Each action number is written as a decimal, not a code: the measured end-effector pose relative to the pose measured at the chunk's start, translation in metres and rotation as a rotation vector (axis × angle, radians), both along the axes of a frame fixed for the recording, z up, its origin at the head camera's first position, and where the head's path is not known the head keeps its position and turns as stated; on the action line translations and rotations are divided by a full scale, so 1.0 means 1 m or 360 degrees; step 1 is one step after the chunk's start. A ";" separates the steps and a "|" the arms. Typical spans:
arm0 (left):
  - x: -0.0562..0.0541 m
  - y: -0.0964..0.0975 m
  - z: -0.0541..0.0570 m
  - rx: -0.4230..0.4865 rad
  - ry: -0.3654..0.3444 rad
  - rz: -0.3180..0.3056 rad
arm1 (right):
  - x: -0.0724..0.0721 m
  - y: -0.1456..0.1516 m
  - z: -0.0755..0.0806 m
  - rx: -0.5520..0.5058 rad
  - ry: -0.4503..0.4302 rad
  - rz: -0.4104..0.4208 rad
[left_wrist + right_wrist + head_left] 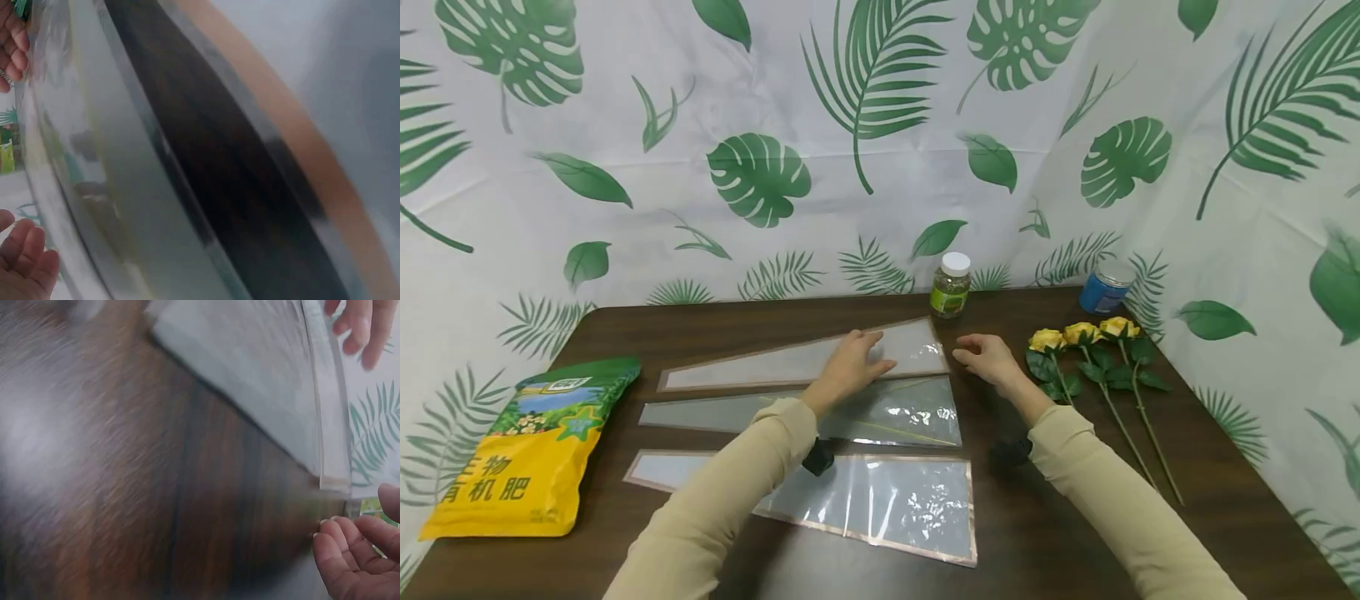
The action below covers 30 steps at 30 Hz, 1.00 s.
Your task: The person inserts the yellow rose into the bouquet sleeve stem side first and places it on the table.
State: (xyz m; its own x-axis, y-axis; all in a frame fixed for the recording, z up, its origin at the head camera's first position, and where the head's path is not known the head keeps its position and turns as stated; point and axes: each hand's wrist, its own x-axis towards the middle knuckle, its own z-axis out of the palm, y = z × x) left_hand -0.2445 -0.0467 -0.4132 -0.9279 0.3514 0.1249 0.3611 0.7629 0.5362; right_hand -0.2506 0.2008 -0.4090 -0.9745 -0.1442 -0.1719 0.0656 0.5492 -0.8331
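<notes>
Three tapered flat plastic flower sleeves lie one above another on the table: a far white-backed sleeve (775,364) with a copper-brown border, a middle clear greyish sleeve (917,408) with yellow lines, and a near sleeve (917,504) with a copper border. My left hand (847,367) is over the far sleeve, fingers loosely bent; whether they touch it I cannot tell. Just beyond that sleeve's wide right end is my right hand (990,358), its fingers (350,550) relaxed, holding nothing. The left wrist view also shows the left hand's loose fingers (28,253).
Right of the sleeves lie several yellow roses (1081,335) with long stems. A white-lidded jar (950,287) and a blue tin (1105,287) stand at the back. A yellow-green fertilizer bag (535,454) lies at the left. Leaf-printed cloth (895,217) borders the table (1037,517).
</notes>
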 end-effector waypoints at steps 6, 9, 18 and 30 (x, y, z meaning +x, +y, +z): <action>-0.001 0.011 -0.014 0.0077 0.0006 0.0027 | -0.003 -0.010 -0.005 -0.0116 -0.0126 -0.0069; -0.003 0.014 -0.017 0.0106 -0.0001 0.0053 | -0.005 -0.014 -0.006 -0.0187 -0.0157 -0.0075; -0.006 0.017 -0.021 0.0011 -0.0015 0.0097 | -0.011 -0.022 -0.005 -0.0285 -0.0216 -0.0101; -0.012 0.022 -0.025 -0.0065 0.0071 0.0079 | -0.024 -0.021 -0.005 -0.0341 -0.0307 -0.0173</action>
State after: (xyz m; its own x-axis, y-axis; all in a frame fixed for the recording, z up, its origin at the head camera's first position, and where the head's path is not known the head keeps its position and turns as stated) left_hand -0.2561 -0.0243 -0.4383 -0.9380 0.3109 0.1532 0.3454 0.8012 0.4887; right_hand -0.2742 0.1803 -0.4137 -0.9386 -0.0936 -0.3320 0.2826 0.3433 -0.8957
